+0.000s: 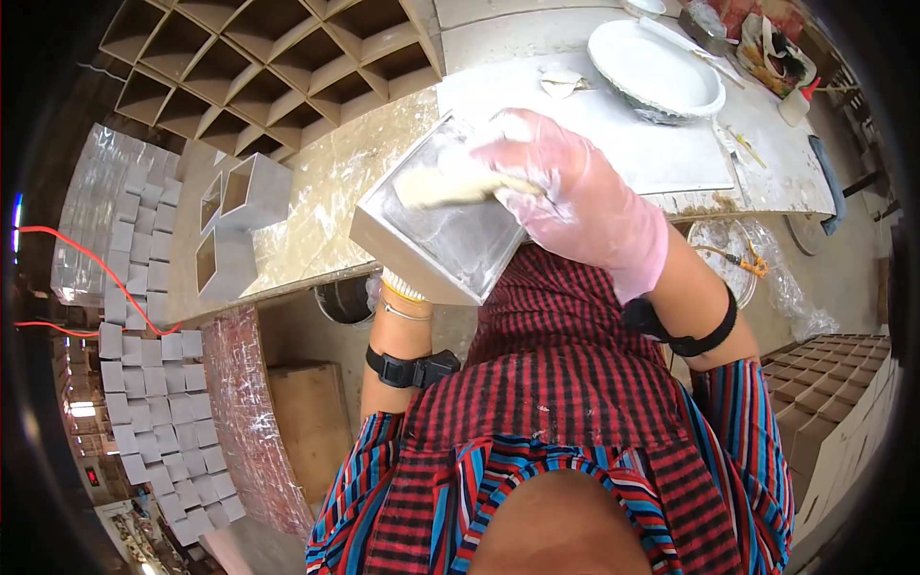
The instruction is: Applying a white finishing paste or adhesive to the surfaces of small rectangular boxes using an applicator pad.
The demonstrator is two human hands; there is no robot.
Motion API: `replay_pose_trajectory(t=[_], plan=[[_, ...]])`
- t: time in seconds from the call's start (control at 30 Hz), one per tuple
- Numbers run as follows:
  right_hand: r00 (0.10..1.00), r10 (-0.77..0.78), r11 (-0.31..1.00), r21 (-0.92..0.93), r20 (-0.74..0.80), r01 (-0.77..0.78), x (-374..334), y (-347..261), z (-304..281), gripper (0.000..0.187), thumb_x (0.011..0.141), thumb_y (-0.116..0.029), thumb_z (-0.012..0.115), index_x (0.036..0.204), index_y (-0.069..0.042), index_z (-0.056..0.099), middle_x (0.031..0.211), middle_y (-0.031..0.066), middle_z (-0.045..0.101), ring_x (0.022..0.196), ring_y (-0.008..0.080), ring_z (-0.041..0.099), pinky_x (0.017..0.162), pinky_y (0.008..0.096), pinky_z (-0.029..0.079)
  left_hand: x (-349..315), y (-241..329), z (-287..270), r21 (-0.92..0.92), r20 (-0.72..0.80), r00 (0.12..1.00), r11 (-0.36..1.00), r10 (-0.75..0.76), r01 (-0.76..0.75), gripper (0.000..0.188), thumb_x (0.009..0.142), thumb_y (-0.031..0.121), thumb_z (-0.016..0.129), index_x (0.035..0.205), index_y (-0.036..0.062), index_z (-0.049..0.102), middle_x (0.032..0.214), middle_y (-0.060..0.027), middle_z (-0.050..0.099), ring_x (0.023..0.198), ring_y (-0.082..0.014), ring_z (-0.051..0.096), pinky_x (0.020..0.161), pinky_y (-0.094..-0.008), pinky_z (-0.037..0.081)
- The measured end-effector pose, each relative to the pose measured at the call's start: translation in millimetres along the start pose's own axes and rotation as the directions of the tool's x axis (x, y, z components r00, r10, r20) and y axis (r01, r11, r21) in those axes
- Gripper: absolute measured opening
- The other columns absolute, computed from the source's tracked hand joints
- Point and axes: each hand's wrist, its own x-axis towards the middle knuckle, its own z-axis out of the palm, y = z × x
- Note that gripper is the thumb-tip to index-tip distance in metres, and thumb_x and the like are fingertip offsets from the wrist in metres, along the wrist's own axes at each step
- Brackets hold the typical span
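A square grey box (422, 251), its upper face smeared with white paste, is held tilted above the table's front edge. My left hand is behind the box, so only its pale glove cuff (402, 286) and wrist show; its fingers are hidden as it supports the box. In a pink glove, my right hand (565, 187) is closed round a cream-coloured pad (446, 188), cloth or sponge I cannot tell. The pad presses on the smeared face. Beyond my right hand, a round basin (656, 67) coated with white paste rests on a white board (671, 158).
Open grey boxes (257, 189) stand on the wooden table (321, 216) at left, before a large compartmented rack (273, 62). Many pale boxes (158, 383) are stacked farther left. A red-tipped bottle (797, 102) is at the far right. Another compartmented crate (829, 383) stands lower right.
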Motion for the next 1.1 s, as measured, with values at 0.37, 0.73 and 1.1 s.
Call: replay_pose_trajectory(t=[0.37, 0.73, 1.1], plan=[[0.979, -0.100, 0.993, 0.084, 0.180, 0.086, 5, -11, 14, 0.038, 0.066, -0.001, 0.061, 0.104, -0.007, 0.060, 0.105, 0.0196, 0.051, 0.094, 0.0340, 0.054, 0.082, 0.0364, 0.045, -6, -5, 0, -0.034, -0.048, 0.999, 0.999, 0.000, -0.001, 0.053, 0.082, 0.028, 0.051, 0.129, 0.0078, 0.035, 0.129, -0.0102, 0.043, 0.117, -0.0240, 0.041, 0.099, -0.0352, 0.032], [0.986, 0.070, 0.984, 0.150, 0.151, -0.093, 13, 12, -15, 0.036, 0.066, 0.006, 0.058, 0.099, -0.007, 0.064, 0.106, 0.0139, 0.058, 0.096, 0.0299, 0.056, 0.082, 0.0335, 0.047, 0, -9, -7, -0.006, 0.023, 0.999, 0.999, -0.033, 0.033, 0.054, 0.085, 0.030, 0.048, 0.132, 0.0076, 0.031, 0.132, -0.0101, 0.040, 0.120, -0.0233, 0.038, 0.101, -0.0345, 0.030], [0.939, -0.113, 0.970, 0.240, 0.325, 0.034, -9, 18, -12, 0.038, 0.063, 0.009, 0.054, 0.093, -0.011, 0.066, 0.097, 0.0104, 0.060, 0.093, 0.0281, 0.056, 0.078, 0.0332, 0.047, -1, -15, -13, -0.014, -0.035, 0.999, 1.000, -0.026, 0.025, 0.055, 0.088, 0.031, 0.045, 0.135, 0.0074, 0.027, 0.135, -0.0100, 0.037, 0.123, -0.0226, 0.036, 0.103, -0.0337, 0.028]])
